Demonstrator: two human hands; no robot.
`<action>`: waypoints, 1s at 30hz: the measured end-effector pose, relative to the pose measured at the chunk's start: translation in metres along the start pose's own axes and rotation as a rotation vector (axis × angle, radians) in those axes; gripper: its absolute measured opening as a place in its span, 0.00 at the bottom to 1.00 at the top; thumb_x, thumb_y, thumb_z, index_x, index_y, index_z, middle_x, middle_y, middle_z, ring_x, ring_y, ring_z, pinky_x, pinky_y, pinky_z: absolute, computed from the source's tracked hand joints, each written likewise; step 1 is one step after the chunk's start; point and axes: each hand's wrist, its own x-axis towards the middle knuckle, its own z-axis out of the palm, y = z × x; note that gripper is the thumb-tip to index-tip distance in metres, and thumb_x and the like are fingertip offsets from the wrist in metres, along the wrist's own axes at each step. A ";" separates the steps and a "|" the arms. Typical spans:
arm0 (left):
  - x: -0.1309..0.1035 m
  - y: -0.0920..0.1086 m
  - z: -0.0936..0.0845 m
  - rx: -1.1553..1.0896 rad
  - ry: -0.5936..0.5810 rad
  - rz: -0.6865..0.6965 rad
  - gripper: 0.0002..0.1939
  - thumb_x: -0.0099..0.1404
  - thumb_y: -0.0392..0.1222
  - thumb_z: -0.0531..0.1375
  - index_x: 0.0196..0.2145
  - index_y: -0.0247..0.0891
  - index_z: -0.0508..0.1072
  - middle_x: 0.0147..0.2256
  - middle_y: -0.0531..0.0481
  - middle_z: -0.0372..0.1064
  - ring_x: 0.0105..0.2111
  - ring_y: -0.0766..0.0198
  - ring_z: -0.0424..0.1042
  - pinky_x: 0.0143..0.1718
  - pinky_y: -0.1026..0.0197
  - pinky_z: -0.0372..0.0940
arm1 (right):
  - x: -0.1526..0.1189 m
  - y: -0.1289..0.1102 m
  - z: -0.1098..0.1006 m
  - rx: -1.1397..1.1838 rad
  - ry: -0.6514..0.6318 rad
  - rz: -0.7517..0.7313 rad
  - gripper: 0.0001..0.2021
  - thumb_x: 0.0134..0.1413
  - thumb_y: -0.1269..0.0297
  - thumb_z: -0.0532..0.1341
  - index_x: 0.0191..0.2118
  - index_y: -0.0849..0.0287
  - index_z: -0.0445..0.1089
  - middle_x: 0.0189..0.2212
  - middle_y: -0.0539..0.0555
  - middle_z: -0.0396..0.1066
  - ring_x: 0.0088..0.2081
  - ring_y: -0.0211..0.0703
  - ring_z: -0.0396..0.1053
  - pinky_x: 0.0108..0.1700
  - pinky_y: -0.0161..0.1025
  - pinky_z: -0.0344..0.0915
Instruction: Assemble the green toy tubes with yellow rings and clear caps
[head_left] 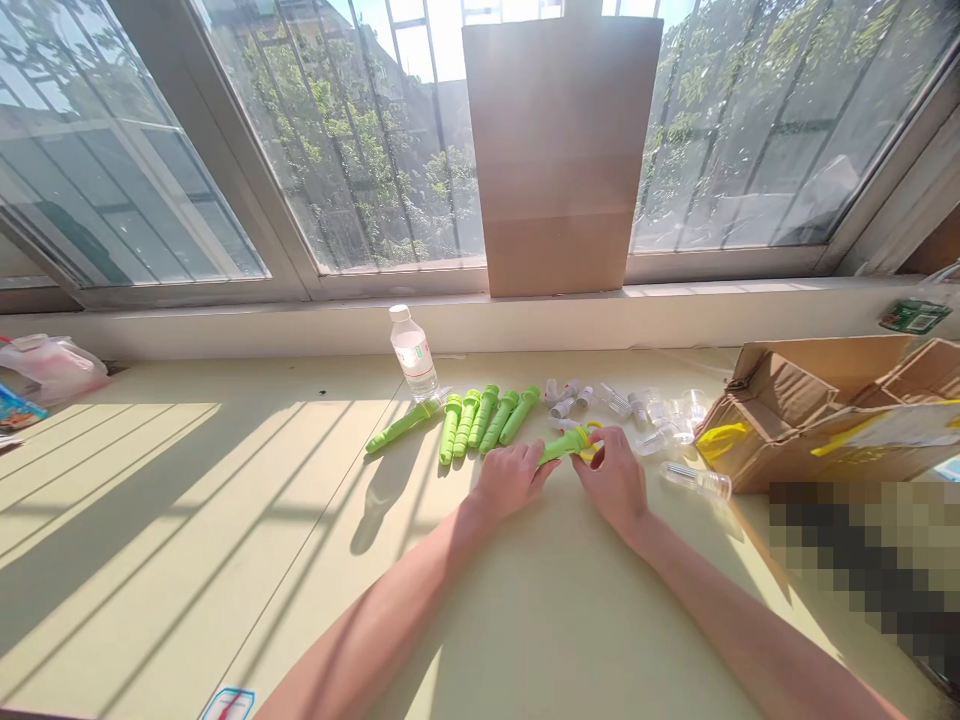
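My left hand [510, 477] is closed around the body of a light-green ridged plastic tube [564, 446], which lies slanted just above the table. At the tube's far right end, my right hand [616, 482] pinches a thin yellow loop [595, 430]; its fingertips partly hide where loop and tube meet. Left of the hands, several similar green tubes [486, 416] lie side by side. One more green tube [401, 428] rests apart, farther left. Beyond my right hand are several small clear plastic pieces [615, 400] and a clear plastic cylinder [696, 480].
A water bottle [413, 355] with a white cap stands behind the green tubes. On the right sits an open cardboard box [795, 440]. A cardboard sheet [562, 160] leans against the window. Pink plastic packaging [56, 365] lies at the far left of the table [187, 520].
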 end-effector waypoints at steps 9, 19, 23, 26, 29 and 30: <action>0.000 0.002 -0.004 -0.030 -0.054 -0.052 0.21 0.74 0.55 0.48 0.38 0.40 0.74 0.28 0.47 0.75 0.26 0.60 0.73 0.24 0.60 0.53 | 0.001 -0.002 -0.002 0.039 0.010 -0.033 0.05 0.55 0.60 0.57 0.35 0.53 0.59 0.36 0.50 0.68 0.24 0.37 0.66 0.24 0.35 0.58; 0.001 0.000 -0.007 -0.188 -0.069 -0.127 0.19 0.73 0.55 0.51 0.38 0.42 0.76 0.24 0.50 0.73 0.25 0.61 0.71 0.24 0.60 0.51 | 0.000 -0.001 -0.001 0.016 -0.038 -0.016 0.06 0.55 0.60 0.57 0.36 0.53 0.59 0.38 0.50 0.69 0.24 0.37 0.67 0.23 0.35 0.57; 0.001 -0.002 -0.009 -0.260 -0.077 -0.138 0.17 0.72 0.55 0.54 0.41 0.43 0.77 0.25 0.52 0.74 0.25 0.61 0.71 0.26 0.61 0.55 | -0.002 -0.001 -0.001 0.000 -0.037 -0.015 0.06 0.55 0.60 0.57 0.36 0.53 0.59 0.37 0.50 0.68 0.25 0.37 0.67 0.23 0.34 0.56; 0.002 -0.003 -0.006 -0.282 -0.052 -0.151 0.17 0.68 0.56 0.59 0.47 0.43 0.75 0.25 0.54 0.74 0.25 0.61 0.72 0.26 0.62 0.57 | -0.002 0.000 0.000 -0.001 -0.020 -0.020 0.07 0.55 0.60 0.57 0.35 0.53 0.58 0.36 0.50 0.68 0.24 0.36 0.67 0.23 0.34 0.55; 0.001 -0.005 0.001 -0.221 0.016 -0.126 0.16 0.66 0.52 0.62 0.47 0.41 0.74 0.25 0.54 0.73 0.25 0.61 0.73 0.26 0.62 0.57 | -0.001 0.001 0.000 0.004 0.013 -0.036 0.07 0.56 0.59 0.57 0.35 0.53 0.58 0.36 0.49 0.68 0.23 0.35 0.66 0.23 0.34 0.55; 0.001 -0.005 0.004 -0.188 0.049 -0.097 0.12 0.67 0.50 0.62 0.43 0.41 0.74 0.25 0.53 0.74 0.26 0.61 0.74 0.26 0.62 0.57 | -0.001 0.002 0.001 0.007 0.027 -0.042 0.07 0.56 0.59 0.57 0.35 0.53 0.58 0.36 0.49 0.68 0.23 0.35 0.66 0.23 0.34 0.55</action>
